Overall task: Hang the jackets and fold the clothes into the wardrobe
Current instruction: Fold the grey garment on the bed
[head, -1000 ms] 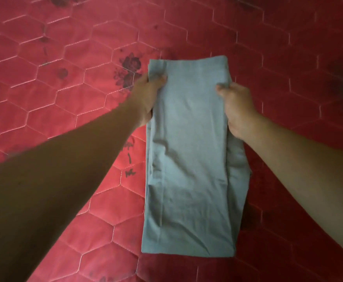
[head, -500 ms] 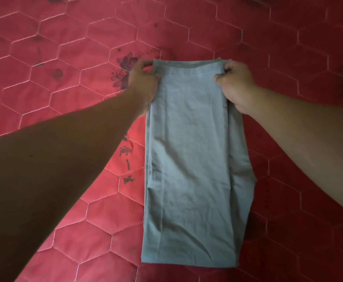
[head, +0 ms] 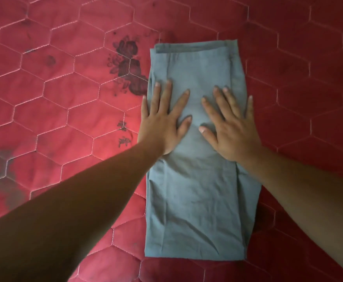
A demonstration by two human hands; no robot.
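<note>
A grey-blue garment [head: 197, 210] lies folded into a long narrow strip on the red quilted bed cover, running from near me to the far side. My left hand [head: 164, 121] lies flat on its left half, fingers straight and spread. My right hand [head: 231, 127] presses flat on its right half, fingers also spread. Both palms sit around the strip's upper middle. The far hem shows a folded band along its top edge. No jacket or wardrobe is in view.
The red quilted bed cover [head: 64, 110] with a hexagon stitch pattern fills the whole view. A dark flower print [head: 128, 66] lies just left of the garment's far end. Darker smudges mark the cover at the left.
Both hands let go of the garment's far corners and drew back toward me. They now lie flat and open on the cloth, which rests fully on the bed cover.
</note>
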